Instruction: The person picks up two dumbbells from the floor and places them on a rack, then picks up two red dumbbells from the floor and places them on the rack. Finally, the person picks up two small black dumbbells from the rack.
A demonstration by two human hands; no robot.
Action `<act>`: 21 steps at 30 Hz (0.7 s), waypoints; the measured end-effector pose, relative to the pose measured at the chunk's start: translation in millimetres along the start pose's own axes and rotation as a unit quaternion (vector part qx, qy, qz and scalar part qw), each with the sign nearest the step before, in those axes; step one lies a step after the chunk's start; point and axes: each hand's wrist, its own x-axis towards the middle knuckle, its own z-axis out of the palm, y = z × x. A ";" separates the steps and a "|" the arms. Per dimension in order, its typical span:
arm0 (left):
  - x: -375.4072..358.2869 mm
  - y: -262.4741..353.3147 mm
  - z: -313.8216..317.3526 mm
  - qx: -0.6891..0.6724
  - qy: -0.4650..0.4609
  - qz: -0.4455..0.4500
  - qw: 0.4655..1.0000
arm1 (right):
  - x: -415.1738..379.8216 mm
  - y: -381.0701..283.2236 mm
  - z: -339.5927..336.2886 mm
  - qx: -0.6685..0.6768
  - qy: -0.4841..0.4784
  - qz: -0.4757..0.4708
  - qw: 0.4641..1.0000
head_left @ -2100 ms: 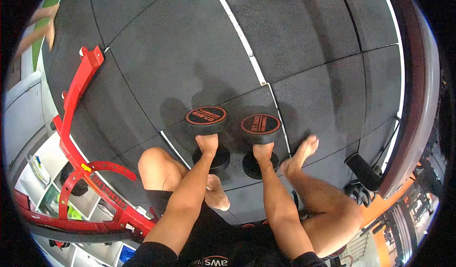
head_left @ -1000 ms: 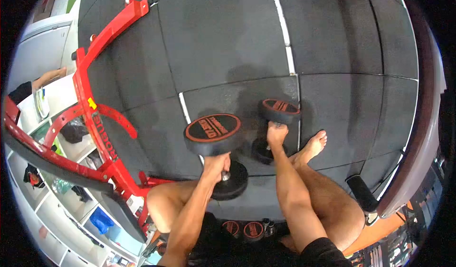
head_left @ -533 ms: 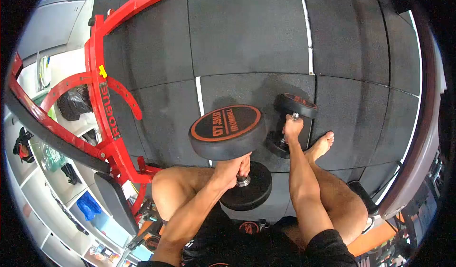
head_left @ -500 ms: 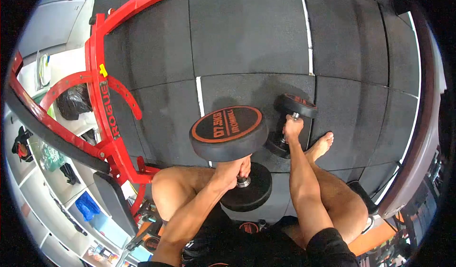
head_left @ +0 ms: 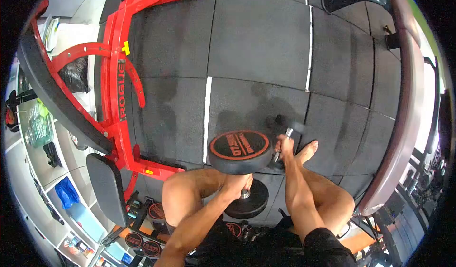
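Note:
My left hand [head_left: 237, 185] is closed around the handle of a large round-headed dumbbell [head_left: 240, 148], black with orange lettering on its upper face. This dumbbell stands nearly on end in front of my torso, its lower head between my thighs. Lower down, beside my bare foot [head_left: 308, 150], my right hand [head_left: 286, 145] grips the shiny handle of another dumbbell [head_left: 289, 132]. That one is tilted, its far head smeared by motion and its near head partly hidden behind the left dumbbell.
A red rack frame [head_left: 121, 91] marked ROGUE rises at left, with a black pad [head_left: 107, 188] by it. White shelves [head_left: 61, 138] stand beyond. More dumbbells [head_left: 151, 249] sit at lower left. A padded brown beam [head_left: 403, 110] curves along the right. Dark rubber mats [head_left: 259, 34] cover the floor.
The camera view has shifted, bringing more of the rack into sight. The right hand's dumbbell has turned and is now blurred. The left hand's dumbbell appears lower and further right in view.

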 end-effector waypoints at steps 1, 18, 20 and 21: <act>-0.5 -6.4 -4.1 -0.007 -0.020 -0.007 1.000 | -20.1 1.6 -0.4 0.011 -0.012 0.010 1.000; -180.2 27.8 126.1 0.019 0.114 -0.066 0.991 | -353.0 -141.0 -113.9 0.072 -0.155 0.133 0.976; -202.4 42.3 157.7 0.029 0.088 -0.071 0.993 | -395.3 -176.9 -127.4 0.076 -0.183 0.131 0.971; -222.5 45.0 175.5 0.034 0.078 -0.079 0.993 | -422.3 -189.5 -138.1 0.084 -0.177 0.136 0.971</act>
